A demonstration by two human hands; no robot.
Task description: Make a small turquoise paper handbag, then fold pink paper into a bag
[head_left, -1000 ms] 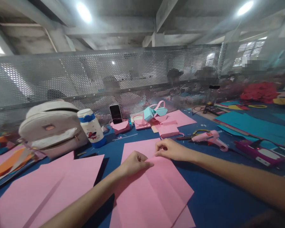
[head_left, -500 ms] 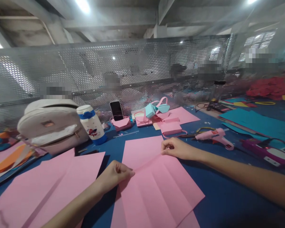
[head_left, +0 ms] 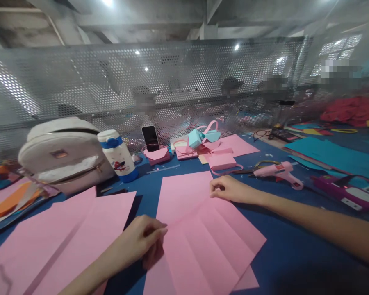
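Observation:
A creased sheet of pink paper [head_left: 209, 241] lies slantwise over a flat pink sheet [head_left: 184, 188], several parallel folds running down it. My left hand [head_left: 146, 237] is closed at the creased sheet's left corner, thumb and fingers pinched on its edge. At the upper edge of that sheet, my right hand [head_left: 230, 189] pinches the paper, fingers curled and fingertips partly hidden. More pink sheets [head_left: 76, 237] spread out to the left, under my left forearm.
Behind the sheets stand a white backpack [head_left: 61, 159], a bottle [head_left: 118, 157], a phone [head_left: 150, 138] and small pink paper bags [head_left: 223, 159]. A pink glue gun [head_left: 278, 172] and a purple device [head_left: 346, 192] lie right, near blue paper [head_left: 335, 155]. A perforated metal screen [head_left: 184, 82] borders the blue table.
My left hand has moved a little left and down along the creased sheet's edge to its corner. My right hand keeps its pinch in nearly the same place. The view has tilted slightly.

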